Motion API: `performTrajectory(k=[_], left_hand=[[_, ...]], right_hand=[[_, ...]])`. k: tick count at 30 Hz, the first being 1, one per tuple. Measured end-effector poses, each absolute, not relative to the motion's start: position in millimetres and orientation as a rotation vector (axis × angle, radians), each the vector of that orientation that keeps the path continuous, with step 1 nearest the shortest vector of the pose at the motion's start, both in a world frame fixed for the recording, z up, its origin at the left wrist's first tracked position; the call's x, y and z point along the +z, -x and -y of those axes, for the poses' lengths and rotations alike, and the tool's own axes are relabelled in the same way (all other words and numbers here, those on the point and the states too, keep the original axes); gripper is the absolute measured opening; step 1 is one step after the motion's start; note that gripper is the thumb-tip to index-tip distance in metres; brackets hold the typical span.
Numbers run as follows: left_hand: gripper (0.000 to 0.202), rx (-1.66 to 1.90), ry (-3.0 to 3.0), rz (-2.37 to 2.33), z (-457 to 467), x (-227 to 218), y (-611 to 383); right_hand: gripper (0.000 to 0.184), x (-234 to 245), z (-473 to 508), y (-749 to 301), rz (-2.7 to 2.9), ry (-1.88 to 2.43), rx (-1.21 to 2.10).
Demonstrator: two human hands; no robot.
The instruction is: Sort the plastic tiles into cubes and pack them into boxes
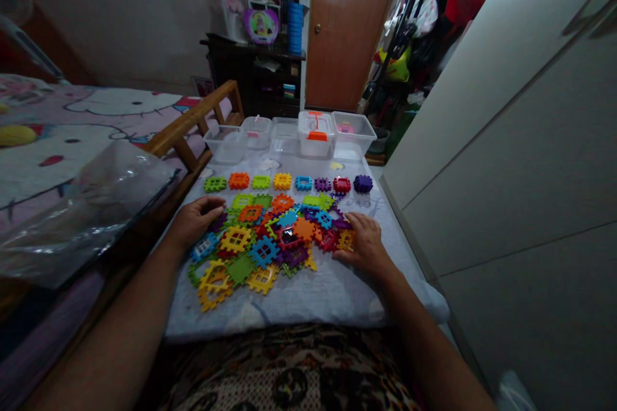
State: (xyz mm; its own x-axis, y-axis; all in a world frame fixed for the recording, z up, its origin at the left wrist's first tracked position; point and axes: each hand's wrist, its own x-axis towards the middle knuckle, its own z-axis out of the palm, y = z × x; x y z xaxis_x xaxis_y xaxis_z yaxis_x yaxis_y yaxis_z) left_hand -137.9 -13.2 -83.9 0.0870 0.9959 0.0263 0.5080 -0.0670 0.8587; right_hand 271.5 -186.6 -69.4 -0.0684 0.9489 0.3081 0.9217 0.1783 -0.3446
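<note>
Left hand (196, 219): unclenched, beside left edge of tile pile (270, 245)
Right hand (365, 241): unclenched, at its right edge
Block row (283, 181): eight, beyond tile pile

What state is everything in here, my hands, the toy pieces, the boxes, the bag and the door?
Toy heap: loose, overlapping pieces
Toy row behind: lined up, eight colour groups
Left hand: open, curved, at the heap's left edge
Right hand: open, at its right edge
Orange-handled box: lid on
Rightmost box: open
Plastic bag: crumpled
Wooden door: shut
</note>
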Motion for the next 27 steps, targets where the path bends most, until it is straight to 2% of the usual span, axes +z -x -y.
performTrajectory(k=[8,12,19,23,27], left_hand=[[0.05,0.88,-1.67,-1.506,18.1,-75.9,134.4],[0.05,0.878,-1.686,-1.528,18.8,-74.5,133.7],[0.051,0.877,-1.689,-1.533,17.4,-75.4,134.4],[0.05,0.872,-1.687,-1.515,16.3,-76.9,135.6],[0.051,0.879,-1.669,-1.518,16.5,-75.8,134.8]], right_hand=[[0.098,-70.3,213.0,-288.0,1.896,1.932,0.047],[0.093,-76.6,222.8,-294.2,1.874,1.973,0.081],[0.062,-73.0,211.9,-283.3,1.831,1.928,0.082],[0.051,-67.0,209.9,-278.5,1.791,1.931,0.038],[0.029,-60.7,210.5,-280.7,1.783,1.872,0.139]])
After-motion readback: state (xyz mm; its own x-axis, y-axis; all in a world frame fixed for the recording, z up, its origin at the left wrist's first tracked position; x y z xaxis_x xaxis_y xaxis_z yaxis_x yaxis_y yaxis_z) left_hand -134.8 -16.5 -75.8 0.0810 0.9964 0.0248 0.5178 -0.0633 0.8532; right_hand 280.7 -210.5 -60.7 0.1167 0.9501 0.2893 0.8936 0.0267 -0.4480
